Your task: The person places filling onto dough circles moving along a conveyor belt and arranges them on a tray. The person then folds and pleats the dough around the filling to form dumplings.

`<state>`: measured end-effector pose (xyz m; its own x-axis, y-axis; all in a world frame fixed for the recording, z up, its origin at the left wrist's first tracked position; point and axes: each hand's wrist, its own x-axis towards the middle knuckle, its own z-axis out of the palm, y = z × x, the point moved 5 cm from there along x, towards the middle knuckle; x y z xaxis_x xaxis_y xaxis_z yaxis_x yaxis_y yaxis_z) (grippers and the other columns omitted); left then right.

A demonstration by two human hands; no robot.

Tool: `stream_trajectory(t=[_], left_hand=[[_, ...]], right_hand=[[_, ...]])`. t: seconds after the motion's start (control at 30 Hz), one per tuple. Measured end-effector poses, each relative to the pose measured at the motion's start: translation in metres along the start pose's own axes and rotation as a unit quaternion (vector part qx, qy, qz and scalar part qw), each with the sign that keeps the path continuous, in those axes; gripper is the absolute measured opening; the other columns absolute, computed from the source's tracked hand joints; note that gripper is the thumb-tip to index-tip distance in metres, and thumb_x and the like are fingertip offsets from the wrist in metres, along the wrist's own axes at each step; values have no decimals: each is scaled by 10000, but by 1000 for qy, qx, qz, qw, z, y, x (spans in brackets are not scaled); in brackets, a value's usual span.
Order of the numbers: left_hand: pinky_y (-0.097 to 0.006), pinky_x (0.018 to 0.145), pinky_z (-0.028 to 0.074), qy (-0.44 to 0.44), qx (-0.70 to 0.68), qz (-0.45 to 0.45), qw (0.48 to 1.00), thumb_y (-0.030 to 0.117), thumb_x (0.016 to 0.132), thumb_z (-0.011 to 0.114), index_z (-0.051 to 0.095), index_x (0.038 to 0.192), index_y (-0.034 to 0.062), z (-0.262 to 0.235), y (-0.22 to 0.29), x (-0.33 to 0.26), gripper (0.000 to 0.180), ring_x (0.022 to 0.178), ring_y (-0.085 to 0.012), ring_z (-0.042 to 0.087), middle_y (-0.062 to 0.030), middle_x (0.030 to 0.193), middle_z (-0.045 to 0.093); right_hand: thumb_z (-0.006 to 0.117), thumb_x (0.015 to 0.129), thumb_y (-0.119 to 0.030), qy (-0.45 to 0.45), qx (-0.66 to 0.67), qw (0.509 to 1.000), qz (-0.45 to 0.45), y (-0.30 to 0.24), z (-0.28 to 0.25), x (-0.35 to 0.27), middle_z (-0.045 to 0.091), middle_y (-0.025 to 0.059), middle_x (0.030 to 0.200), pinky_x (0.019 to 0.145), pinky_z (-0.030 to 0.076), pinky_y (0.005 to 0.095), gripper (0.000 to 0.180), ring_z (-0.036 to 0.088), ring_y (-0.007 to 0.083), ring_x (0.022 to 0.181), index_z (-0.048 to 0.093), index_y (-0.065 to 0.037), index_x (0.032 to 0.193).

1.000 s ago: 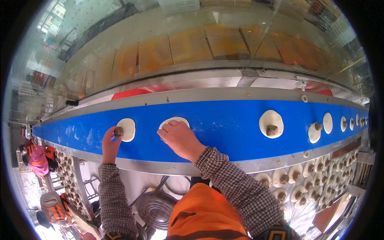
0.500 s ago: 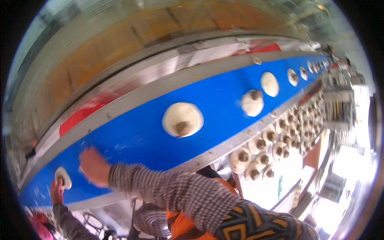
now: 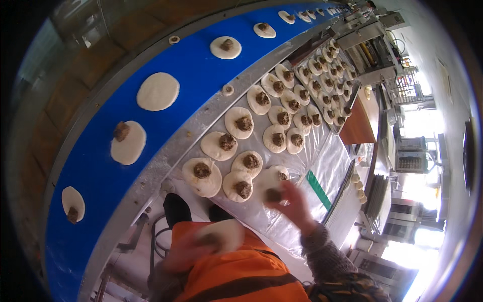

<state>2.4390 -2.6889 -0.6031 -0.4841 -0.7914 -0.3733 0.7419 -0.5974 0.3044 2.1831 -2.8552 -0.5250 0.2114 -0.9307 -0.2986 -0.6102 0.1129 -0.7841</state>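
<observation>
Above the orange apron, my left hand (image 3: 183,255) holds a round of dough (image 3: 229,232) with a dark lump of filling on it; both are motion-smeared. My right hand (image 3: 296,205) is at the near edge of a plastic-covered surface (image 3: 298,173). Its fingers are closed on another dough round (image 3: 266,182) by its brown filling (image 3: 273,195). Whether that round rests on the plastic or hangs just above it, I cannot tell. Several filled dough rounds (image 3: 202,171) lie close together beside it.
On the blue belt (image 3: 95,201) at the left lie more dough rounds (image 3: 129,143), most with filling; one (image 3: 158,91) is plain. A metal rail (image 3: 166,146) separates belt and plastic-covered surface. Farther back is a tray (image 3: 334,125) of filled rounds. Racks stand at the right.
Both hands have left the belt and come back toward my body, the right one over to the plastic-covered surface. The left still holds a dough round. The view has turned right.
</observation>
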Motion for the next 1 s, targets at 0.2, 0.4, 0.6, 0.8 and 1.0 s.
stream_trajectory(t=[0.2,0.4,0.6,0.8,1.0], left_hand=[[-409,759,497,46,632,82,769,123,876,608,483,1245,3,76,-79,166,408,857,-338,598,-183,1041,548],[-378,736,511,275,641,373,612,167,864,666,545,1165,25,62,47,18,355,857,-277,607,-148,1058,572],[-419,999,427,637,612,320,341,95,783,707,542,1281,47,-72,196,-162,527,1138,-330,557,-157,1290,560],[-438,976,416,571,659,223,437,88,726,727,593,1201,59,-108,232,-188,494,1121,-339,537,-136,1177,611],[-345,807,481,600,498,187,597,41,716,695,612,1111,23,-135,203,-265,404,904,-247,587,-113,1054,603]], right_hand=[[620,881,-111,79,196,963,164,186,-129,33,577,99,1178,838,519,325,470,578,173,1045,478,-54,1325],[647,827,12,144,-124,976,-104,53,-65,94,611,112,1188,832,506,315,480,596,221,1075,546,-31,1294],[685,822,-98,-171,-105,857,-474,-221,248,155,587,147,1268,970,459,389,413,576,325,1140,597,-73,1225],[675,812,-130,-86,-172,849,-493,-291,305,181,629,183,1175,965,456,421,337,578,359,1107,631,-18,1127],[743,762,-142,-145,-249,917,-276,-244,229,201,593,110,1274,939,476,359,482,575,273,1139,605,-78,1220]])
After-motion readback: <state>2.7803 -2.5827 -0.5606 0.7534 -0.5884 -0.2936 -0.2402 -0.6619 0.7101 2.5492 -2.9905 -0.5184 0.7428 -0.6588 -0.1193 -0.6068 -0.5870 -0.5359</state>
